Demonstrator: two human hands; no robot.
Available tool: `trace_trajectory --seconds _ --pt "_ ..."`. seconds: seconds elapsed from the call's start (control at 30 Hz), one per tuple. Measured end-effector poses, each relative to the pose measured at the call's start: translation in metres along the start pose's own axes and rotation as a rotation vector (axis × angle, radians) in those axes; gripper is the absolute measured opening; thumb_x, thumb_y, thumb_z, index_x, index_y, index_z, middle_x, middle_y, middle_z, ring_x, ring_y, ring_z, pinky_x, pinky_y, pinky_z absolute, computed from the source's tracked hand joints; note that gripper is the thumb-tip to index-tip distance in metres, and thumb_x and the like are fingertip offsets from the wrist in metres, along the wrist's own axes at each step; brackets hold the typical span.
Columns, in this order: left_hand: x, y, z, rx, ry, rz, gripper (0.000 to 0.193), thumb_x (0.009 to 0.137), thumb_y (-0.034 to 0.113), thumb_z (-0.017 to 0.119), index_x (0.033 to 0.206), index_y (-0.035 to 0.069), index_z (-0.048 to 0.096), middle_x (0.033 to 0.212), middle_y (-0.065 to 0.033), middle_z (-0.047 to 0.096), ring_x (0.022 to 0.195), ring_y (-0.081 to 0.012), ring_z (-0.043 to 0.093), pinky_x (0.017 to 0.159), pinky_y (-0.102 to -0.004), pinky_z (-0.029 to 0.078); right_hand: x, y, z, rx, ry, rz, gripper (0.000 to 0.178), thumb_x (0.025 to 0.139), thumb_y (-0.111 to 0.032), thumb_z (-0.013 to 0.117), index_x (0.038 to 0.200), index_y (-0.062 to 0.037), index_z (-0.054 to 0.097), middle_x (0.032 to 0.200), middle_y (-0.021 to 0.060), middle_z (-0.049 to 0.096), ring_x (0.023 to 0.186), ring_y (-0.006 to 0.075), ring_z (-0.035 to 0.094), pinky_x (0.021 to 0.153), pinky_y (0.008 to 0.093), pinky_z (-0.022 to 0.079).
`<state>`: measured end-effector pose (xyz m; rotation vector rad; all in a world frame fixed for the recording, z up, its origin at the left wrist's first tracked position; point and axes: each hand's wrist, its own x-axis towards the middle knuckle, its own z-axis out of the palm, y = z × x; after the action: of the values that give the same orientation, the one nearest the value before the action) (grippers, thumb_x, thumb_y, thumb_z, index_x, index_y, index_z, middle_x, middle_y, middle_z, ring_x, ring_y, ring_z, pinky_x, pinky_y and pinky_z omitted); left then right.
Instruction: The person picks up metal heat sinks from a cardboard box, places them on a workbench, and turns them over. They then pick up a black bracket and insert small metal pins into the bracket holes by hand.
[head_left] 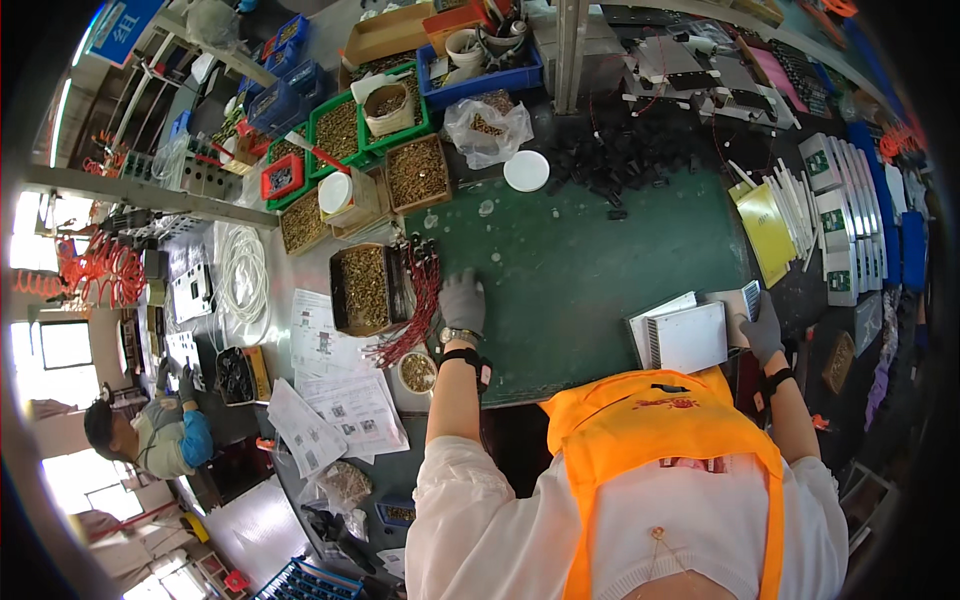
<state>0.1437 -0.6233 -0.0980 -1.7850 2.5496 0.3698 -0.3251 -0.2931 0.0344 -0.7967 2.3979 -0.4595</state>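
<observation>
My left hand [462, 303], in a grey glove, lies with its fingers stretched out on the green work mat [590, 270]. Just to its left is a bundle of red wires [424, 280] with dark connectors. My right hand [765, 330], also gloved, is closed around the right end of a silver finned metal case [740, 312] at the mat's right side. Part of that case is hidden by the hand. Left of it lie more pale metal cases [690, 338] with ribbed ends, close to my orange apron [660, 415].
Screws fill a black box [362, 288] and a small cup [417, 372]. Printed sheets [350, 410] lie at the left. Black small parts [620, 160] are heaped at the back, near a white lid [526, 171]. Boards [845, 215] stand right. A co-worker [160, 435] sits far left.
</observation>
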Motion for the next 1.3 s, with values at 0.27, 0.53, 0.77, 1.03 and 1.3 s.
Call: trace_trajectory --seconds 0.27,0.53,0.77,1.03,1.3 --pt "0.029 -0.055 -0.011 -0.133 0.074 -0.317 0.050 0.086 0.031 0.065 0.131 0.014 0.052 0.120 -0.0184 0.056 0.109 -0.0355 0.057 0.091 -0.0448 0.048 -0.003 0.004 0.004 -0.015 0.092 -0.016 0.063 0.077 -0.019 0.069 0.132 0.0017 0.044 0.116 0.0200 0.059 0.110 0.0289 0.058 0.094 0.0349 0.044" --pt "0.044 -0.059 -0.022 -0.189 -0.091 -0.581 0.087 0.078 0.039 0.069 0.151 0.021 0.026 0.138 -0.0297 0.044 0.125 -0.0433 0.048 0.104 -0.0442 0.041 -0.009 -0.005 0.007 -0.027 0.168 -0.059 0.060 0.072 -0.032 0.075 0.117 -0.0008 0.050 0.108 0.0239 0.061 0.104 0.0394 0.060 0.088 0.0408 0.047" --pt "0.017 0.033 -0.047 -0.260 0.042 -0.094 0.039 0.084 0.029 0.063 0.119 0.011 0.064 0.112 -0.0205 0.065 0.104 -0.0391 0.061 0.087 -0.0449 0.051 -0.014 -0.028 0.006 -0.072 0.150 0.036 0.064 0.073 -0.036 0.073 0.124 -0.0044 0.050 0.117 0.0225 0.061 0.111 0.0385 0.059 0.094 0.0413 0.047" --pt "-0.002 0.202 0.041 -0.340 -0.246 0.536 0.038 0.084 0.023 0.062 0.121 0.013 0.062 0.121 -0.0146 0.060 0.113 -0.0373 0.055 0.094 -0.0438 0.048 -0.023 -0.041 0.008 -0.060 0.141 0.058 0.064 0.074 -0.037 0.072 0.123 -0.0022 0.049 0.117 0.0216 0.058 0.110 0.0377 0.057 0.095 0.0414 0.047" --pt "0.088 0.273 0.044 -0.062 -0.238 0.518 0.053 0.084 0.027 0.062 0.134 0.014 0.050 0.140 -0.0120 0.047 0.127 -0.0358 0.045 0.104 -0.0447 0.041 -0.027 -0.042 0.007 -0.056 0.126 0.056 0.056 0.074 -0.039 0.069 0.114 -0.0035 0.054 0.118 0.0217 0.058 0.111 0.0382 0.056 0.095 0.0429 0.045"
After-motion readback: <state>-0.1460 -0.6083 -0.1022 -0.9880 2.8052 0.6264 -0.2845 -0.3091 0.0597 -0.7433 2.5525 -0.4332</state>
